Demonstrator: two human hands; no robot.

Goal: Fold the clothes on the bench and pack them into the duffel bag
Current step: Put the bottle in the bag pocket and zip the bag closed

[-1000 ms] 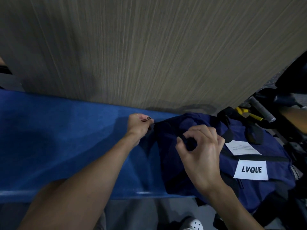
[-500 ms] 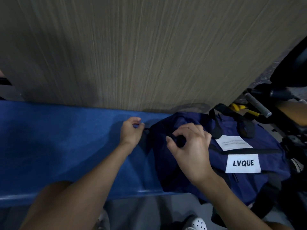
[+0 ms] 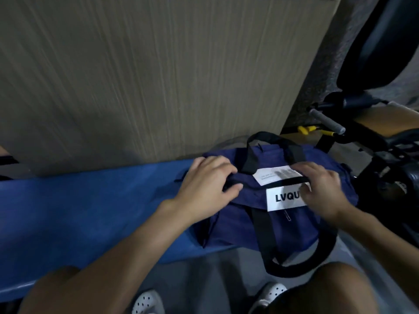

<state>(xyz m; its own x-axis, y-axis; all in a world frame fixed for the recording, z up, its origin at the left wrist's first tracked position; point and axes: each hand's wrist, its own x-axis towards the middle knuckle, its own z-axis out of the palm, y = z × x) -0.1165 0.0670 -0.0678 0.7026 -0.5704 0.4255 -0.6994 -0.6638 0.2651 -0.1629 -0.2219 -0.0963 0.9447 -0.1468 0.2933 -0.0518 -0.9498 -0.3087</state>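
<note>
head view: the navy duffel bag (image 3: 235, 227) lies flat on the blue bench (image 3: 90, 211), which runs under it and away to its left, with one black carry strap (image 3: 301, 266) drooping off the bag's near side. both hands sit on the bag's top along the black zip line (image 3: 281, 182). the left hand (image 3: 208, 180) is at the bag's left end, its fingers curled over the cloth and its thumb tucked beneath, gripping a fold, probably to hold the fabric taut so the zip can run. the right hand (image 3: 324, 189) is at the bag's right end, its bent fingers covering part of the white lvque label (image 3: 283, 201) and paper tag (image 3: 272, 175). blur hides whether it pinches a zip pull or only presses. no clothes show beside the bag
</note>
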